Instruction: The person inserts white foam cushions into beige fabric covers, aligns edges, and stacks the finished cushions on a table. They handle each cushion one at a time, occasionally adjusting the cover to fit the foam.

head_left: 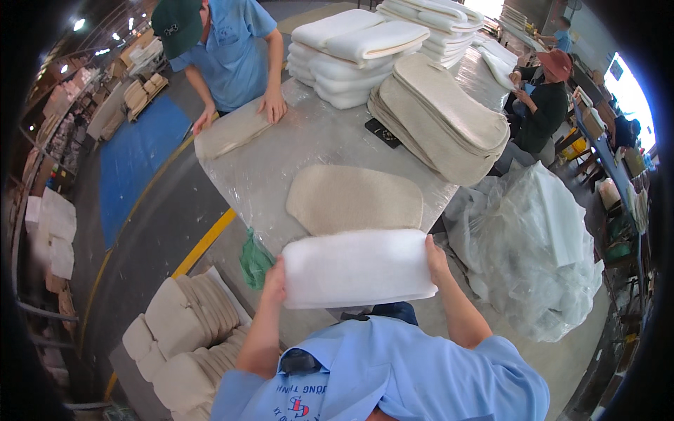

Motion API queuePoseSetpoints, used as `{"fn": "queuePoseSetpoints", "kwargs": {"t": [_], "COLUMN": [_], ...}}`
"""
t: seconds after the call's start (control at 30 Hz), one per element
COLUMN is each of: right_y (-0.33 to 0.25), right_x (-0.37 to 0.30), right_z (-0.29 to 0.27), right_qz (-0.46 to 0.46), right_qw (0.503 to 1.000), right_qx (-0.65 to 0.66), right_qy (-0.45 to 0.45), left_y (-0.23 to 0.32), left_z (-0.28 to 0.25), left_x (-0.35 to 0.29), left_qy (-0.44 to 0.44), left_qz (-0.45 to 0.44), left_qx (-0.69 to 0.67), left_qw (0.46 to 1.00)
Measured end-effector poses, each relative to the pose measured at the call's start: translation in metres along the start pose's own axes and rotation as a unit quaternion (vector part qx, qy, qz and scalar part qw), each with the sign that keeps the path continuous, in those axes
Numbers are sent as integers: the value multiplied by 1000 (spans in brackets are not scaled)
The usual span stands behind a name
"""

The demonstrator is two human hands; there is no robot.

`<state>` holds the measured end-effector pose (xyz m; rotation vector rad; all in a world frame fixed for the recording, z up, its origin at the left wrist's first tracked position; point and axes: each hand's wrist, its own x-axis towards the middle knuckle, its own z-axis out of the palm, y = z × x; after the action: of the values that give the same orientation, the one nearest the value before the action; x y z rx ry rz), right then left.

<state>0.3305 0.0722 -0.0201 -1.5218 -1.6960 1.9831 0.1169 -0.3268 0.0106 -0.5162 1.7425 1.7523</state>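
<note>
A white foam pad [358, 268], folded w/ its rounded fold facing away, is held up just above the near table edge, at approx 6 o'clock from the beige felt cover [354, 198] lying flat on the plastic-wrapped table [309, 140]. The pad is clamped at both ends: left hand [274, 279] closed on its 9 o'clock end, right hand [435, 256] closed on its 3 o'clock end, thumbs hidden behind the foam. For a clean result, the fold is best kept even and the grip firm at both ends, so the foam isn't allowed to spring open; judged from here, the pad would need squaring to the cover's long axis before being lowered. At 11 o'clock a co-worker's hands [272, 107] are pressed flat on another beige cover [232, 133]. Stacks of white foam pads [365, 49] sit at 12 o'clock, w/ a leaning stack of beige covers [442, 119] at 1 o'clock. Containers: a big clear plastic bag [533, 259] at 3 o'clock, white foam sheets seen inside, count not clear; a small green bag [255, 261] hangs at the table edge, contents can't be told. Finished beige cushions [189, 330] are piled at 8 o'clock on the floor.
</note>
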Motion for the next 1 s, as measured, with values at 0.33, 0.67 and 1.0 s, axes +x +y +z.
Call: {"fn": "queuePoseSetpoints", "kwargs": {"t": [0.33,0.67,1.0], "right_y": [-18,54,7], "right_x": [-45,-6,-21], "right_z": [1,23,-20], "right_qz": [-166,-114,-167], "right_qw": [953,941,957], "right_qx": [252,318,36], "right_qy": [41,17,-235], "left_y": [26,6,68], "left_z": [-8,-59,86], "left_x": [-40,-30,-126], "left_qy": [24,49,-153], "left_qz": [160,219,529], "left_qx": [-295,-189,554], "left_qw": [942,956,625]}}
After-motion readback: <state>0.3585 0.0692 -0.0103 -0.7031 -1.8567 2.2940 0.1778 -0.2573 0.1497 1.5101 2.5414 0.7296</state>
